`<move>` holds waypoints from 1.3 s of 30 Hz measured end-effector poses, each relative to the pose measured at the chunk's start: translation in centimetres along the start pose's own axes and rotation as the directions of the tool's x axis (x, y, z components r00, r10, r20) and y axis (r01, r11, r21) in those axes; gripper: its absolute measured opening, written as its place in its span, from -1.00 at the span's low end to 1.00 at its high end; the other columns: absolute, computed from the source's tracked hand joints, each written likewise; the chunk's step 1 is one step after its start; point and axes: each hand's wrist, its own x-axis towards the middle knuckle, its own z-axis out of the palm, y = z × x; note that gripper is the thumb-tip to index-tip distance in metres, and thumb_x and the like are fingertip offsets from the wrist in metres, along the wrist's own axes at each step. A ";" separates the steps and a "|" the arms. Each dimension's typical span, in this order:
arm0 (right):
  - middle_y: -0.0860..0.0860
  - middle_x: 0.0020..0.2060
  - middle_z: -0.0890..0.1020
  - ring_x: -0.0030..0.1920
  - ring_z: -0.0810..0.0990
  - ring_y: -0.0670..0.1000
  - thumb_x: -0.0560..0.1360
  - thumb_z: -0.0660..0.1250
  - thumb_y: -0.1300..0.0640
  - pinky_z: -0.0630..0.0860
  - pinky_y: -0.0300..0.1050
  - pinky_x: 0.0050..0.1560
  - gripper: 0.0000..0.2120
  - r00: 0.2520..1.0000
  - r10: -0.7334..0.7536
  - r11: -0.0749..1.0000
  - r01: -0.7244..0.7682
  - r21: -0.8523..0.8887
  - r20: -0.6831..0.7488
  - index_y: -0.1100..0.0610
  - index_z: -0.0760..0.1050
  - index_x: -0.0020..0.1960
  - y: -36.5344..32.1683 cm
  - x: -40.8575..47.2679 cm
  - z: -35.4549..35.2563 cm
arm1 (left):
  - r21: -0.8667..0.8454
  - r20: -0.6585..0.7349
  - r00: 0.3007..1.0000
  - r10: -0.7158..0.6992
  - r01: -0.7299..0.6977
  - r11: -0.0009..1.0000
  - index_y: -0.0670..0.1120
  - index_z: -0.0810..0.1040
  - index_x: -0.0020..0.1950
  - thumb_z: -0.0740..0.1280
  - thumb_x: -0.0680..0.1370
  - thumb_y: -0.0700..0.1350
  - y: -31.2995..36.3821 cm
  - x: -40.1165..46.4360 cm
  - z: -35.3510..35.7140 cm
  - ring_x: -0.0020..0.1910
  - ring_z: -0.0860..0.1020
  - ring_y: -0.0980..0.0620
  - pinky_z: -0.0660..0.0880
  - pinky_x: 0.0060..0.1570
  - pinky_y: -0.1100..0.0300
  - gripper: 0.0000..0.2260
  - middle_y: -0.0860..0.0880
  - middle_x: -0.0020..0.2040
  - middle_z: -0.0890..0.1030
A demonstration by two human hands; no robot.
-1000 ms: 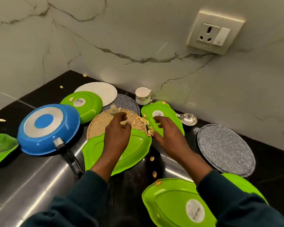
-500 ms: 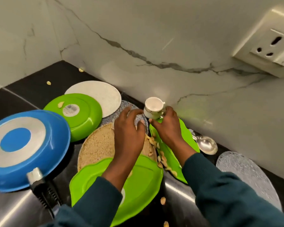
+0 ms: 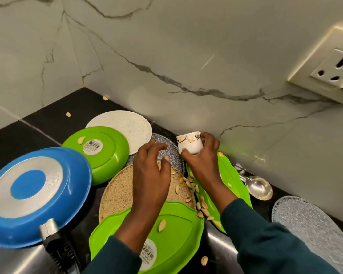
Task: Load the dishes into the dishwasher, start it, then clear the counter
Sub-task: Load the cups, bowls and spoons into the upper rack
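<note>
My right hand (image 3: 201, 165) grips a small white cup (image 3: 189, 143) with a gold and black pattern, tilted, close to the marble wall. My left hand (image 3: 150, 173) hovers open just left of it, fingers spread over a tan round plate (image 3: 117, 196) and a grey speckled plate (image 3: 166, 144). Below the hands lies an upside-down green leaf-shaped plate (image 3: 178, 230). Another green leaf plate (image 3: 231, 178) sits under my right wrist. Nut shells (image 3: 188, 181) are scattered between the plates.
An upturned blue pan (image 3: 34, 194) with a black handle lies at left, beside an upturned green round plate (image 3: 99, 151) and a white round plate (image 3: 125, 127). A steel spoon (image 3: 256, 187) and a clear textured plate (image 3: 309, 226) are at right. A wall socket (image 3: 333, 74) is upper right.
My right hand has closed around the white cup and tipped it up off the counter. My left hand has stayed beside it. The camera has moved closer.
</note>
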 end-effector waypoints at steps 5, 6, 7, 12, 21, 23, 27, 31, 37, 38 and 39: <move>0.16 0.01 0.52 -0.07 0.54 0.10 0.50 0.26 0.06 0.63 0.10 -0.18 -0.76 0.869 0.449 0.482 -0.430 0.763 0.207 0.14 0.41 0.12 -1.4 -2.9 -3.5 | -0.018 0.009 1.000 -0.018 0.018 1.000 -0.01 0.54 0.19 0.30 0.53 -0.22 1.1 -1.0 -0.7 0.13 0.46 0.06 0.36 0.09 0.23 -0.74 0.01 0.15 0.51; 0.17 -0.04 0.54 -0.08 0.55 0.12 0.54 0.21 0.03 0.63 0.09 -0.21 -0.80 0.818 0.491 0.285 -0.477 0.832 0.300 0.14 0.45 0.07 -1.7 -3.7 -4.6 | -0.021 0.013 1.000 -0.023 0.023 1.000 0.00 0.54 0.19 0.30 0.53 -0.21 1.5 -1.3 -0.9 0.13 0.46 0.06 0.36 0.08 0.23 -0.74 0.01 0.15 0.51; 0.16 -0.07 0.58 -0.08 0.55 0.12 0.56 0.18 0.00 0.64 0.09 -0.19 -0.78 0.781 0.504 0.135 -0.495 0.859 0.370 0.13 0.48 0.04 -1.8 -4.3 -5.4 | -0.024 0.014 1.000 -0.024 0.025 0.999 0.00 0.53 0.18 0.30 0.53 -0.21 1.9 -1.5 -1.1 0.12 0.47 0.06 0.36 0.08 0.22 -0.75 0.02 0.15 0.51; 0.13 -0.07 0.67 -0.09 0.66 0.10 0.36 0.41 -0.06 0.65 0.05 -0.18 -0.71 0.804 0.431 -0.132 -0.392 0.910 0.409 0.09 0.63 -0.02 -2.7 -7.7 -9.2 | -0.056 0.028 1.000 0.007 -0.006 0.998 0.01 0.54 0.17 0.30 0.52 -0.22 4.3 -3.3 -2.0 0.10 0.48 0.07 0.38 0.05 0.20 -0.74 0.04 0.10 0.50; -0.03 0.07 0.53 0.04 0.58 0.01 0.20 0.53 -0.18 0.60 0.06 -0.03 -0.40 0.987 0.161 0.967 -0.158 0.201 0.001 -0.15 0.36 0.15 -1.7 -13.6 -15.2 | -0.094 0.123 0.990 0.073 -0.062 0.994 -0.01 0.54 0.17 0.33 0.50 -0.22 8.5 -8.9 -1.4 0.03 0.53 0.01 0.43 0.06 0.11 -0.74 0.01 0.07 0.53; -0.03 0.07 0.53 0.04 0.57 0.01 0.19 0.51 -0.20 0.57 0.11 0.01 -0.44 0.986 0.160 0.962 -0.147 0.231 -0.042 -0.17 0.37 0.12 -1.3 -14.9 -16.4 | -0.100 0.139 0.986 0.093 -0.080 0.992 -0.02 0.54 0.17 0.34 0.50 -0.22 9.1 -10.3 -1.3 0.01 0.53 0.00 0.44 0.03 0.11 -0.75 0.00 0.05 0.53; 0.00 0.10 0.55 0.07 0.58 0.01 0.20 0.47 -0.21 0.55 0.12 0.09 -0.41 0.970 0.219 0.933 -0.174 0.314 -0.111 -0.11 0.40 0.16 -0.6 -18.3 -19.0 | -0.108 0.178 0.976 0.127 -0.108 0.988 -0.02 0.53 0.18 0.33 0.51 -0.21 10.5 -13.6 -1.6 -0.02 0.54 0.00 0.44 0.00 0.10 -0.75 -0.01 0.06 0.54; 0.01 0.09 0.55 0.06 0.57 0.02 0.23 0.46 -0.20 0.55 0.15 0.08 -0.43 0.945 0.291 0.902 -0.219 0.373 -0.151 -0.10 0.38 0.16 -0.5 -23.0 -21.9 | -0.132 0.220 0.968 0.123 -0.096 0.987 -0.04 0.52 0.23 0.32 0.53 -0.19 12.3 -17.9 -2.5 -0.01 0.56 0.01 0.44 -0.04 0.16 -0.73 -0.02 0.13 0.56; 0.07 0.11 0.58 0.04 0.63 0.10 0.45 0.47 0.08 0.61 -0.07 -0.23 -0.60 0.912 0.402 0.718 -0.260 0.645 -0.080 0.03 0.40 0.22 -0.7 -32.6 -27.1 | -0.179 0.264 0.953 0.147 -0.102 0.979 -0.07 0.51 0.23 0.33 0.52 -0.20 15.4 -27.4 -4.4 -0.04 0.57 0.06 0.43 -0.02 0.21 -0.72 -0.02 0.10 0.59; 0.08 0.12 0.58 0.03 0.64 0.11 0.47 0.44 0.10 0.60 -0.09 -0.25 -0.62 0.903 0.425 0.677 -0.266 0.686 -0.069 0.05 0.40 0.23 -0.7 -34.3 -27.8 | -0.183 0.283 0.948 0.149 -0.099 0.978 -0.08 0.51 0.23 0.33 0.52 -0.21 15.6 -29.0 -4.6 -0.07 0.57 0.09 0.40 -0.05 0.26 -0.73 -0.02 0.09 0.59; 0.09 0.11 0.59 0.01 0.65 0.11 0.48 0.43 0.10 0.60 -0.09 -0.27 -0.62 0.889 0.453 0.634 -0.272 0.724 -0.062 0.07 0.40 0.24 -0.9 -36.4 -28.7 | -0.188 0.302 0.941 0.155 -0.101 0.977 -0.08 0.51 0.22 0.33 0.52 -0.22 15.9 -31.1 -5.0 -0.10 0.56 0.12 0.38 -0.09 0.32 -0.73 -0.02 0.09 0.59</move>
